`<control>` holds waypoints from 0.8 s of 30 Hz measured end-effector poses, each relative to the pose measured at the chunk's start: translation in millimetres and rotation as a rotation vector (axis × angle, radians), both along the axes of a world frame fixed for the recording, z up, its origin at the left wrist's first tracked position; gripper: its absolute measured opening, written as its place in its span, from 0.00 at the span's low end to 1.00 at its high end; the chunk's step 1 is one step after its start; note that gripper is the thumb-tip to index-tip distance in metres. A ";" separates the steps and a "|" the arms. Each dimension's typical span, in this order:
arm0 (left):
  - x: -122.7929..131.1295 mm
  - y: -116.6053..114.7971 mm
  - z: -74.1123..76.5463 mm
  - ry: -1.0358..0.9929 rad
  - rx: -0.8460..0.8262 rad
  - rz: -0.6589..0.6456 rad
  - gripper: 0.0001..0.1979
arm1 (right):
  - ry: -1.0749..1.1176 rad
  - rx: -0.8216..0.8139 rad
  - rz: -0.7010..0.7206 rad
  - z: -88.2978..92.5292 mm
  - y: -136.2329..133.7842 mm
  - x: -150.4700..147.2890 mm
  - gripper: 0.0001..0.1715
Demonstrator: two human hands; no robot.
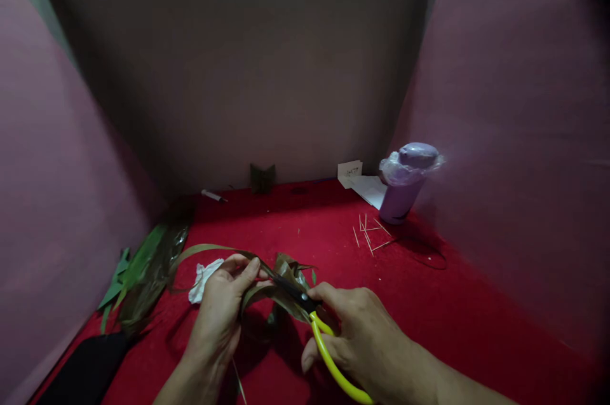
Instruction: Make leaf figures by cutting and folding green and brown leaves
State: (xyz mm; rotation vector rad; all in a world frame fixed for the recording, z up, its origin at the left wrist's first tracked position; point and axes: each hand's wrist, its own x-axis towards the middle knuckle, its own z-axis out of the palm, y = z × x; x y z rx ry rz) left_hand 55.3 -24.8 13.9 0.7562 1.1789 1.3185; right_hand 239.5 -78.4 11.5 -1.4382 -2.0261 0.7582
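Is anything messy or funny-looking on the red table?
Yes. Thin sticks lie scattered every which way beside the purple cup, and a crumpled white tissue sits by the left hand, which holds a leaf. The right hand holds scissors.

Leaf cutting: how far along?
Early, it seems. Done: one folded leaf piece at the back. In hand: left hand holds a leaf strip, right hand works yellow-handled scissors on it. Left: leaf pile at far left, thin sticks lying loose.
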 end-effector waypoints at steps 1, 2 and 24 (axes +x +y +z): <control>0.3 0.1 0.4 -0.003 0.002 0.003 0.16 | -0.008 0.008 -0.005 0.8 -0.4 0.1 0.20; 0.6 0.2 0.8 -0.006 0.005 0.004 0.16 | -0.016 0.016 -0.010 1.3 -0.7 0.1 0.21; -0.2 -0.3 0.1 0.012 0.035 0.008 0.14 | -0.002 0.038 -0.002 -4.7 -1.2 -0.7 0.21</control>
